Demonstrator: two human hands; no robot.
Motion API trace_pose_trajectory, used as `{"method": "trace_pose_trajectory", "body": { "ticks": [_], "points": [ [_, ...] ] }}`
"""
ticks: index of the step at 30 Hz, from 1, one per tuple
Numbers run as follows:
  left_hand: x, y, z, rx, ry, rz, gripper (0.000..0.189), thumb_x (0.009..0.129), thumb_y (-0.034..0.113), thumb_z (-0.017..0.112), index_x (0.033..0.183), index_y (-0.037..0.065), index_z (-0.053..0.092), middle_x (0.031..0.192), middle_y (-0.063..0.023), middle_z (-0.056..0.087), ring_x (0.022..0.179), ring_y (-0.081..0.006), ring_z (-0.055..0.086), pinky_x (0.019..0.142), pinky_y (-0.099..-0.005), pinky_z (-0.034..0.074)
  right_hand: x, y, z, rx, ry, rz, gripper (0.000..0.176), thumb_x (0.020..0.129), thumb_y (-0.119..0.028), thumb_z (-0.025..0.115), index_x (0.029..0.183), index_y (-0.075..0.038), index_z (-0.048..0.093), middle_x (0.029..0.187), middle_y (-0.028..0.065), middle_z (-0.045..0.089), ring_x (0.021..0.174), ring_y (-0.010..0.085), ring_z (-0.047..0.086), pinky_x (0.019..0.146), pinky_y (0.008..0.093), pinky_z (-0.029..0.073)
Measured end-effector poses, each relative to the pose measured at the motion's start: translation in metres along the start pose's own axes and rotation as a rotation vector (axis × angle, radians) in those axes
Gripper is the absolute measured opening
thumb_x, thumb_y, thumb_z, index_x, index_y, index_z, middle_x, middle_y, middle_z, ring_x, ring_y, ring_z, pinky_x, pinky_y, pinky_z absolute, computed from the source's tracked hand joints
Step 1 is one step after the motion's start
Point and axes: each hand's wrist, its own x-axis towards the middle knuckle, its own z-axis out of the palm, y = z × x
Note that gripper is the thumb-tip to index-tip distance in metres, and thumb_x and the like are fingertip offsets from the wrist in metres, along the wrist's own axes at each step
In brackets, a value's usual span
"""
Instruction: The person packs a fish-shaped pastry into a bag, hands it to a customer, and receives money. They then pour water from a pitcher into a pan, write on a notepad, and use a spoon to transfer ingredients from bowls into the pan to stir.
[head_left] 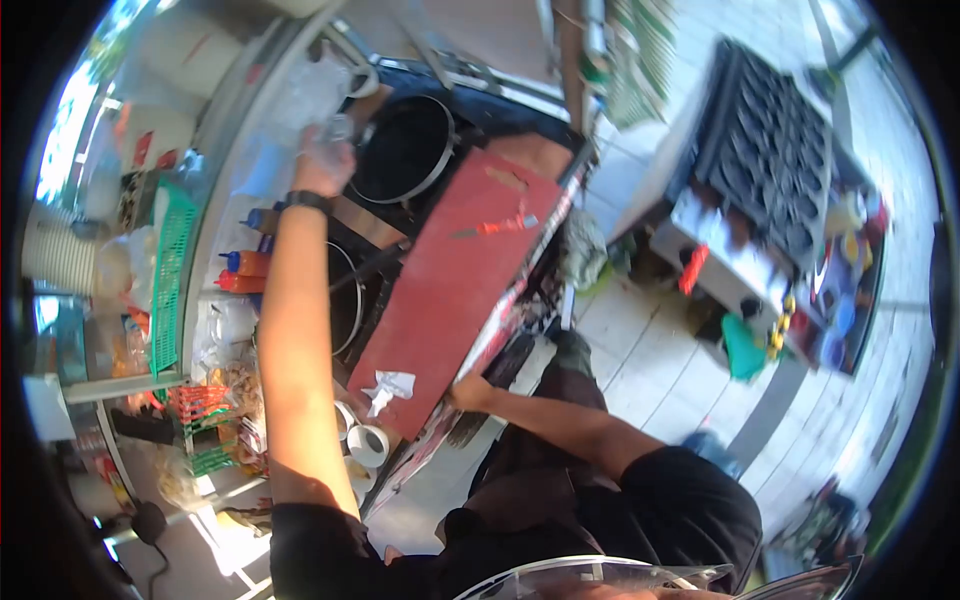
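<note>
My left hand (325, 165), with a dark band at the wrist, reaches to the far left side and is closed around a clear plastic container (338, 128), blurred in outline. It is beside a round black pan (403, 150). My right hand (470, 393) is closed on the near edge of a red board (440, 290). On that board lie a crumpled white paper (388, 390) and a small knife with an orange-red handle (505, 226). A second round pan (345, 300) is partly hidden behind my left forearm.
Sauce bottles (248, 264) and a green basket (173, 280) are at the left. White cups (368, 446) stand near the board's lower end. At the right, a black molded pan (765, 150) sits on another stand above a tiled floor (640, 350).
</note>
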Motion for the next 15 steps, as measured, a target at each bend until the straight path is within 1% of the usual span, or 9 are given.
{"method": "trace_pose_trajectory", "body": {
  "ticks": [2, 4, 6, 7, 8, 10, 12, 14, 15],
  "points": [
    [-0.053, -0.002, -0.013, -0.007, 0.023, 0.136, 0.037, 0.100, 0.041, 0.064, 0.116, 0.008, 0.061, 0.114, -0.0109, 0.066, 0.099, -0.0225, 0.063, 0.076, -0.0351, 0.058, 0.027, -0.011, -0.001, -0.143, -0.583, 0.082, 0.047, 0.091, -0.030, 0.061, 0.130, -0.005, 0.066, 0.128, 0.0239, 0.067, 0.114, 0.0392, 0.068, 0.100, 0.0505, 0.053],
    [-0.099, -0.017, -0.018, 0.070, -0.033, 0.340, 0.028, 0.102, 0.031, 0.062, 0.118, 0.008, 0.061, 0.113, -0.0103, 0.066, 0.104, -0.0235, 0.062, 0.087, -0.0382, 0.056, 0.011, -0.024, 0.020, 0.099, 0.107, 0.104, 0.049, 0.095, -0.035, 0.056, 0.136, -0.009, 0.063, 0.138, 0.0200, 0.064, 0.125, 0.0348, 0.064, 0.106, 0.0490, 0.050],
    [-0.190, -0.025, -0.025, 0.159, -0.062, 0.397, 0.027, 0.103, 0.029, 0.062, 0.120, 0.009, 0.061, 0.112, -0.0096, 0.067, 0.105, -0.0247, 0.062, 0.091, -0.0402, 0.053, 0.007, -0.027, 0.043, 0.130, 0.159, 0.113, 0.049, 0.096, -0.035, 0.056, 0.136, -0.009, 0.063, 0.138, 0.0196, 0.064, 0.126, 0.0347, 0.063, 0.107, 0.0490, 0.049],
    [-0.227, -0.033, -0.051, 0.225, -0.143, 0.417, 0.031, 0.103, 0.032, 0.063, 0.123, 0.009, 0.060, 0.115, -0.0097, 0.067, 0.107, -0.0254, 0.062, 0.091, -0.0407, 0.053, 0.027, -0.025, 0.044, 0.138, 0.197, 0.103, 0.049, 0.096, -0.035, 0.056, 0.137, -0.010, 0.063, 0.139, 0.0193, 0.063, 0.126, 0.0346, 0.063, 0.107, 0.0489, 0.049],
    [-0.264, -0.037, -0.079, 0.288, -0.224, 0.437, 0.035, 0.103, 0.034, 0.064, 0.126, 0.009, 0.060, 0.118, -0.0097, 0.067, 0.109, -0.0260, 0.063, 0.091, -0.0413, 0.053, 0.029, -0.023, 0.050, 0.146, 0.234, 0.093, 0.049, 0.096, -0.035, 0.055, 0.138, -0.010, 0.062, 0.140, 0.0190, 0.063, 0.127, 0.0346, 0.062, 0.108, 0.0488, 0.048],
    [-0.362, -0.078, -0.079, 0.239, -0.074, 0.407, 0.031, 0.105, 0.031, 0.061, 0.126, 0.009, 0.061, 0.132, -0.0188, 0.065, 0.118, -0.0303, 0.062, 0.096, -0.0435, 0.054, 0.058, -0.015, 0.052, 0.150, 0.302, 0.076, 0.049, 0.097, -0.035, 0.055, 0.139, -0.011, 0.061, 0.141, 0.0183, 0.062, 0.128, 0.0344, 0.062, 0.109, 0.0487, 0.047],
    [-0.431, -0.121, -0.111, 0.216, 0.024, 0.356, 0.035, 0.104, 0.034, 0.064, 0.132, 0.013, 0.059, 0.134, -0.0172, 0.061, 0.119, -0.0306, 0.061, 0.099, -0.0458, 0.053, 0.072, -0.003, 0.055, 0.142, 0.356, 0.054, 0.049, 0.098, -0.035, 0.054, 0.140, -0.011, 0.061, 0.142, 0.0176, 0.062, 0.130, 0.0342, 0.061, 0.110, 0.0486, 0.046],
    [-0.486, -0.169, -0.142, 0.263, -0.012, 0.315, 0.030, 0.105, 0.033, 0.063, 0.128, 0.014, 0.059, 0.137, -0.0192, 0.058, 0.120, -0.0315, 0.059, 0.101, -0.0481, 0.053, 0.092, 0.011, 0.056, 0.125, 0.388, 0.015, 0.049, 0.098, -0.035, 0.054, 0.141, -0.012, 0.060, 0.143, 0.0169, 0.061, 0.131, 0.0340, 0.060, 0.111, 0.0485, 0.046],
    [-0.509, -0.194, -0.148, 0.284, 0.051, 0.276, 0.029, 0.104, 0.034, 0.064, 0.124, 0.014, 0.059, 0.136, -0.0183, 0.059, 0.120, -0.0307, 0.060, 0.100, -0.0483, 0.053, 0.103, 0.018, 0.055, 0.112, 0.398, -0.009, 0.049, 0.099, -0.035, 0.053, 0.142, -0.012, 0.060, 0.144, 0.0166, 0.061, 0.132, 0.0340, 0.059, 0.112, 0.0484, 0.045]
  ]
}}
